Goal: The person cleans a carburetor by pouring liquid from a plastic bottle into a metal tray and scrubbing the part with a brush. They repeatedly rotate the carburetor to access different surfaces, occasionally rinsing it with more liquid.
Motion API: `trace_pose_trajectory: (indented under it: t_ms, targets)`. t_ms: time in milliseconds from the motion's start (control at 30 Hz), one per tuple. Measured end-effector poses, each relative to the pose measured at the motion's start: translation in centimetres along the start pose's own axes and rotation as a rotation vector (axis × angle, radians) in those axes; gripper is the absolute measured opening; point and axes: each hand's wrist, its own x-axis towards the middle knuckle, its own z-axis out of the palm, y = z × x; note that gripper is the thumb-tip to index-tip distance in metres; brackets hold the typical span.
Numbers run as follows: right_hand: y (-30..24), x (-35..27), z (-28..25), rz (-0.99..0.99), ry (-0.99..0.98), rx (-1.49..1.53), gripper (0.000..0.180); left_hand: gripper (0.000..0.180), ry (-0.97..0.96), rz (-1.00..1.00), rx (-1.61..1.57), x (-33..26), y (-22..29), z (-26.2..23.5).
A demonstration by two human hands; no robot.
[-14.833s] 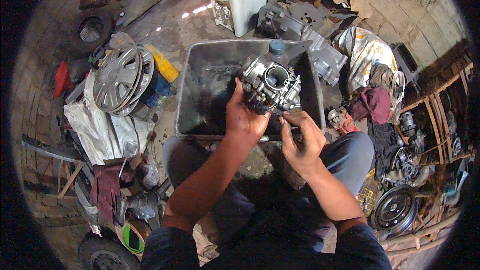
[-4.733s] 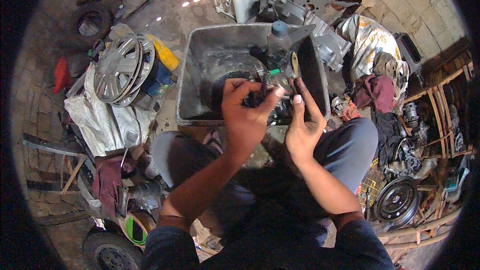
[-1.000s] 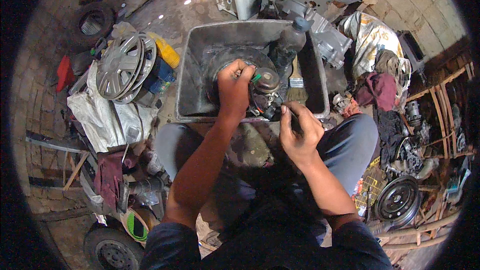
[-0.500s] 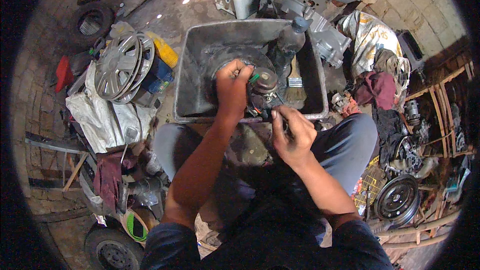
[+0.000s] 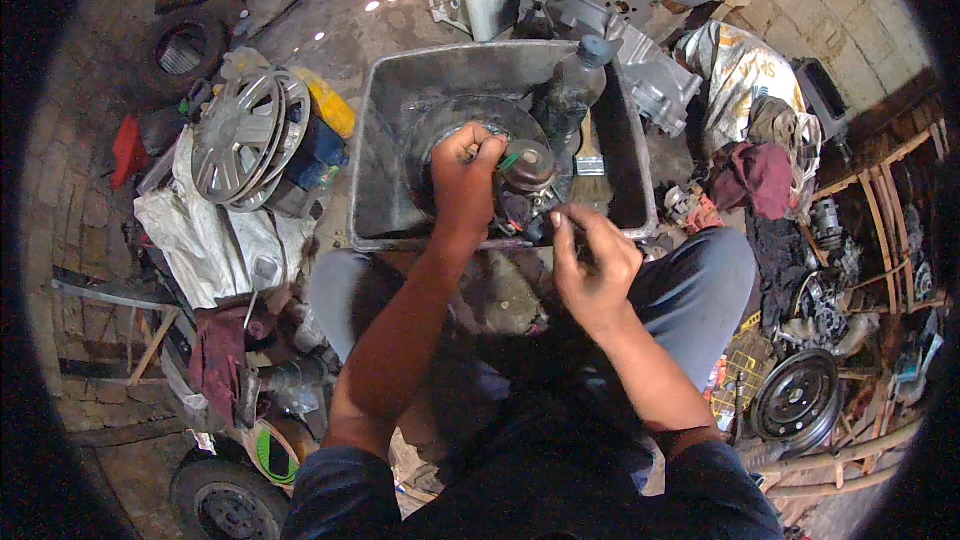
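Observation:
A grey plastic tub (image 5: 385,80) stands in front of my knees. Over its near part is a greasy mechanical part with a round metal cap (image 5: 530,166), a green piece beside the cap and smaller dark fittings below. My left hand (image 5: 465,165) is closed at the part's left side; its fingers hide what they grip. Just right of the fittings, my right hand (image 5: 597,265) has thumb and forefinger pinched together, and whatever is between them is too small to make out. Behind the cap, a round dark pan (image 5: 425,125) lies in the tub.
Inside the tub's right side are a dark plastic bottle (image 5: 575,85) and a paintbrush (image 5: 588,152). Wheel covers (image 5: 235,140) and a white sack (image 5: 175,230) lie to the left. At right are a metal casing (image 5: 655,80), a maroon cloth (image 5: 752,180) and a black wheel rim (image 5: 795,395).
My right hand has shifted slightly right and down, a little away from the fittings. My left hand stays nearly in place at the part.

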Motion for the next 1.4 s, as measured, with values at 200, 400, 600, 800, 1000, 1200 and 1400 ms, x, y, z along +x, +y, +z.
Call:
trace_pose_trajectory:
  t_ms: [200, 400, 600, 800, 1000, 1200, 1400]
  targets:
    - [0.4, 0.6, -0.5, 0.023, -0.007, -0.05, 0.012, 0.021, -0.014, -0.036, -0.053, 0.1, -0.1, -0.1]
    - [0.3, 0.9, -1.2, 0.17, 0.034, -0.044, 0.014, 0.024, -0.01, 0.034, 0.016, -0.1, 0.2, 0.0]
    - [-0.3, 0.3, -0.8, 0.042, -0.035, 0.04, 0.014, 0.025, 0.007, 0.061, -0.02, -0.1, 0.1, 0.2]
    - [1.2, 1.5, -2.1, 0.281, 0.056, -0.004, 0.01, 0.024, -0.019, 0.169, 0.109, -0.4, 0.8, 0.0]
    - [0.9, 2.3, -4.5, 0.309, -0.111, 0.055, 0.012, 0.02, -0.047, 0.232, 0.129, -1.3, 2.5, 0.1]
    - [-0.5, 2.8, -6.0, 0.477, -0.224, 0.309, 0.018, 0.016, -0.075, 0.301, 0.169, -1.8, 2.7, 0.1]
    - [0.2, 2.8, -6.9, 0.089, -0.269, 0.12, 0.012, 0.013, -0.078, 0.289, 0.174, -2.1, 2.8, 0.4]
